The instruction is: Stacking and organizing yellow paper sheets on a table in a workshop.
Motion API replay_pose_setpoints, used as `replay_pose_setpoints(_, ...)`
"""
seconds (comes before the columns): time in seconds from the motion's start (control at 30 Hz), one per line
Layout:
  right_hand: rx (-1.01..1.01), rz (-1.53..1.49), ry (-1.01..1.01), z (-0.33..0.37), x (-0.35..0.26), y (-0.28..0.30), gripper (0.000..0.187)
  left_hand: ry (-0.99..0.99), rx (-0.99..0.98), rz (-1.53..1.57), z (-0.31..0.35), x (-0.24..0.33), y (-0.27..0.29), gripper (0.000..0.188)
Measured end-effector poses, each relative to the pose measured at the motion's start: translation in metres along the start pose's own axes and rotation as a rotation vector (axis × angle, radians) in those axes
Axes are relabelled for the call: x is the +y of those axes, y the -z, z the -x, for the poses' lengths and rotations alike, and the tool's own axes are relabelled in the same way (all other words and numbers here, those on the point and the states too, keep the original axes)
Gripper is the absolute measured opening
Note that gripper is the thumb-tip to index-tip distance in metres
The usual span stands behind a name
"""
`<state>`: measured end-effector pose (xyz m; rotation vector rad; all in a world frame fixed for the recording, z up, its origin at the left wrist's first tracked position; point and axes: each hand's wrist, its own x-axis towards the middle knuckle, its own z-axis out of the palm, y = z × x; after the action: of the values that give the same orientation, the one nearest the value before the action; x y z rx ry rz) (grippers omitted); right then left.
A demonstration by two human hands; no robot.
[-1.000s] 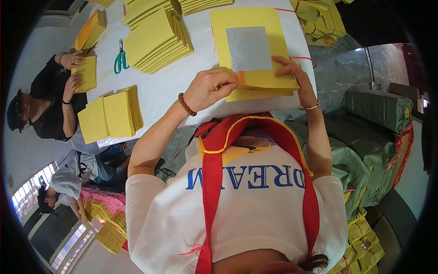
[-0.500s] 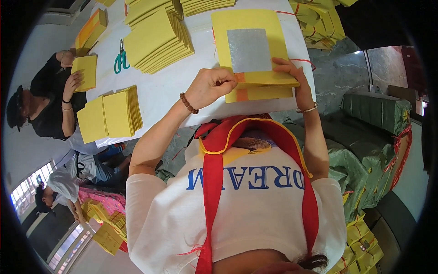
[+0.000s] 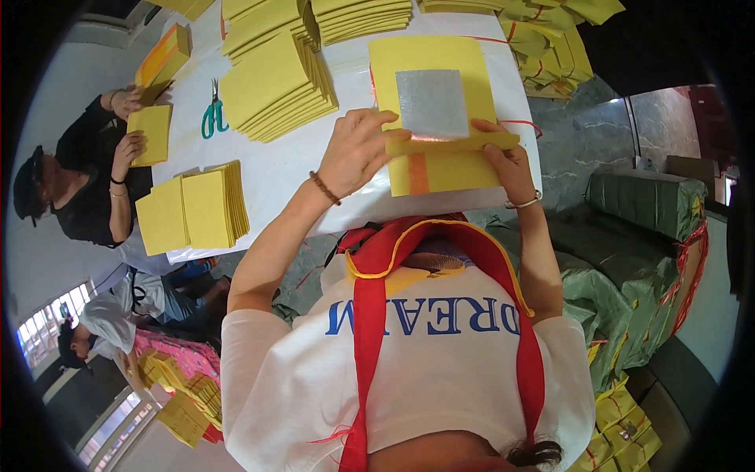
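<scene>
On the near part of the table lies yellow paper (image 3: 472, 59) with a silver foil square (image 3: 432, 102) on it. Its near part is folded up into a narrow raised strip, with an orange band (image 3: 418, 173) showing below. My left hand (image 3: 360, 149) is at the fold's left end, some fingers bent and the fingertips closed on the paper edge. At the right end, my right hand (image 3: 507, 157) grips the fold between thumb and fingers. The fold hides the foil's near edge.
Fanned yellow paper stacks (image 3: 275, 86) lie farther left, beside green-handled scissors (image 3: 213, 114). A smaller stack (image 3: 197, 208) sits at the table's left edge. A co-worker (image 3: 94, 173) handles yellow paper there. Green wrapped bundles (image 3: 629, 244) stand on the right.
The folded edge has turned up and away from me, baring more of the yellow paper and orange band below. My left fingers have loosened from a fist-like pinch; my right thumb now presses the fold.
</scene>
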<state>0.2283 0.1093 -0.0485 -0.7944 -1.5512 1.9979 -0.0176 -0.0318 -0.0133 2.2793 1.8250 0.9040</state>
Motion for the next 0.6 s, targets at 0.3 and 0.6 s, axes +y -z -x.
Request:
replay_pose_setpoints(0.3,0.081,1.107,0.681,0.010,-0.026,0.001,0.032,-0.214,0.038,-0.136,0.013,0.014,0.006,0.041)
replay_pose_setpoints(0.6,0.124,0.697,0.214,0.002,-0.034,-0.004,0.027,0.526,0.033,0.431,0.001,0.015,-0.005,0.018)
